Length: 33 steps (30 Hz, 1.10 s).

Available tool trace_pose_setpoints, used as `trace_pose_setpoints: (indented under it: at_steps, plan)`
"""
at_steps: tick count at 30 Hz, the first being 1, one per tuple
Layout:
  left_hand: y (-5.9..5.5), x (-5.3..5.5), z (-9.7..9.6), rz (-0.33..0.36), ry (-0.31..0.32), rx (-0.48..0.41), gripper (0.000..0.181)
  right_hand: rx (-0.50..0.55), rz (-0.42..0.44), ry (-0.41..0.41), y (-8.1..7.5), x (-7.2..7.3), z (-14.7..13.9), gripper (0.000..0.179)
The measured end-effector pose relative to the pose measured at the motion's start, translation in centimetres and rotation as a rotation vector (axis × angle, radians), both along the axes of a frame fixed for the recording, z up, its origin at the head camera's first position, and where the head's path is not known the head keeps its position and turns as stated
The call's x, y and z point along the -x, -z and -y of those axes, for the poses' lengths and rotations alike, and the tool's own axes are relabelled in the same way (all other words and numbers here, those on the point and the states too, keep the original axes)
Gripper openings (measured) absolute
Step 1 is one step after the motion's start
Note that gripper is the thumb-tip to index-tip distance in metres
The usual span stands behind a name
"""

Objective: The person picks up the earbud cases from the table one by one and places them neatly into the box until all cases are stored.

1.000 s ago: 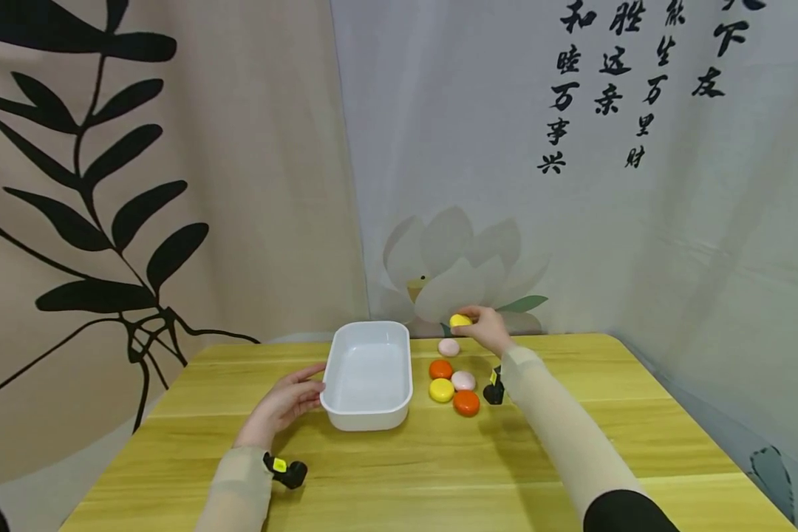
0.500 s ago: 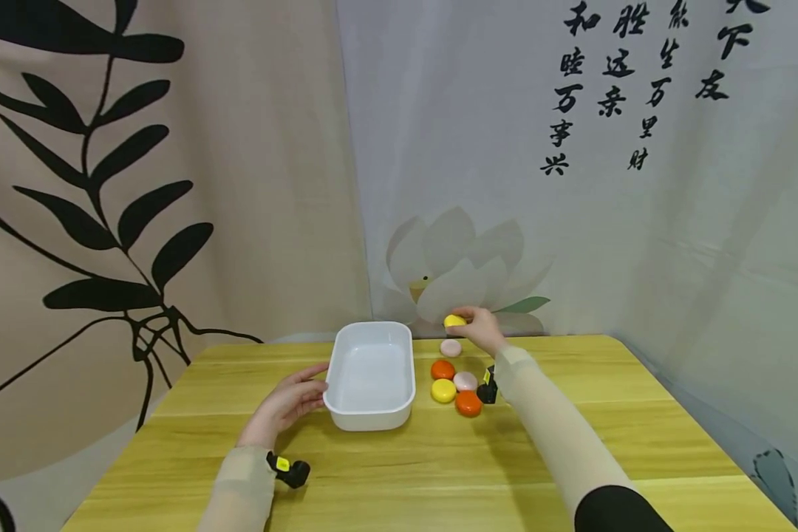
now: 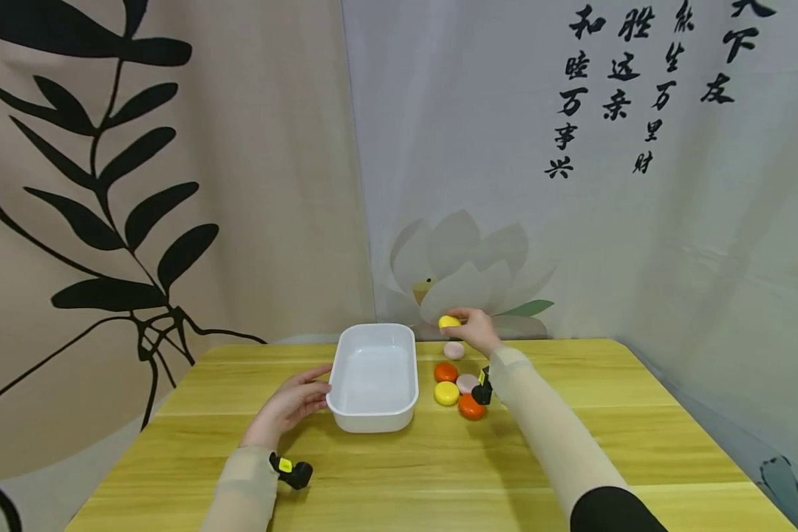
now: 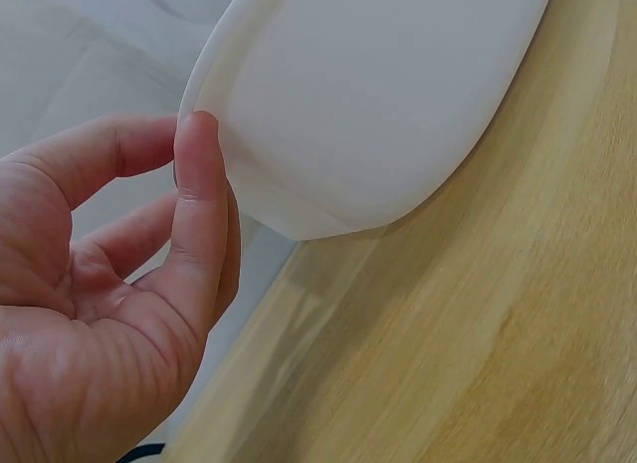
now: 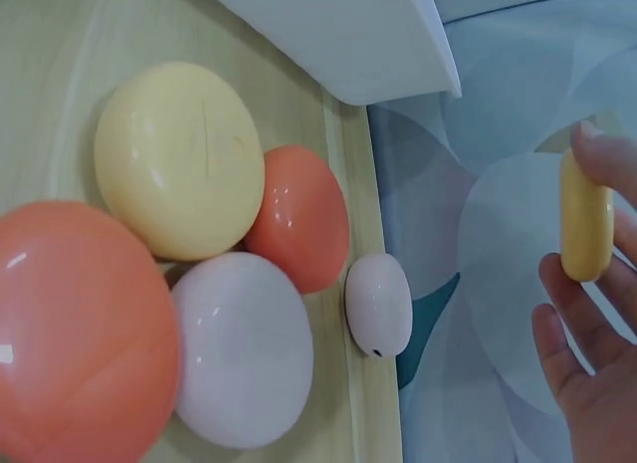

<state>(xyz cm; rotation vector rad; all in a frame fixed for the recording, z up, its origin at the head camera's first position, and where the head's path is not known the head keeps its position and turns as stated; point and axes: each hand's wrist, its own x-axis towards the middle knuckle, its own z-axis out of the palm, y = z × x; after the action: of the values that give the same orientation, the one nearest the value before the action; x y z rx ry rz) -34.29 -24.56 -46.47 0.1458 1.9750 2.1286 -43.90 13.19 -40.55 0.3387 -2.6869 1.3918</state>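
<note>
On the left, my left hand (image 3: 292, 403) is gripping the tray (image 3: 372, 423) at its left rim, fingers bending against it, and the tray is sitting on the table (image 3: 372, 480). Right of it, the far orange disc (image 3: 445, 372) and a yellow disc (image 3: 446, 393) are lying close together; the far pink disc (image 3: 454, 350) is resting apart, near the back edge, while the near pink disc (image 3: 468, 383) and near orange disc (image 3: 471, 407) are completing the cluster. Furthest right, my right hand (image 3: 475, 329) is pinching the raised disc (image 5: 587, 221), also yellow, in the air beyond the far pink one. Over the last second this hand has been drifting leftward, so, as I judge it, the disc is nearing the tray but not yet hanging over it; those other five are lying outside.
</note>
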Motion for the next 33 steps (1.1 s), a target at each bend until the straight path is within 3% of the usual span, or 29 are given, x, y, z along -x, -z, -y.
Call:
trace_pose_setpoints:
  at_steps: [33]
  plan:
    - [0.2, 0.0, 0.0, -0.02, 0.014, 0.001, 0.06, 0.019, -0.038, -0.042, -1.1, 0.6, 1.6, 0.052]
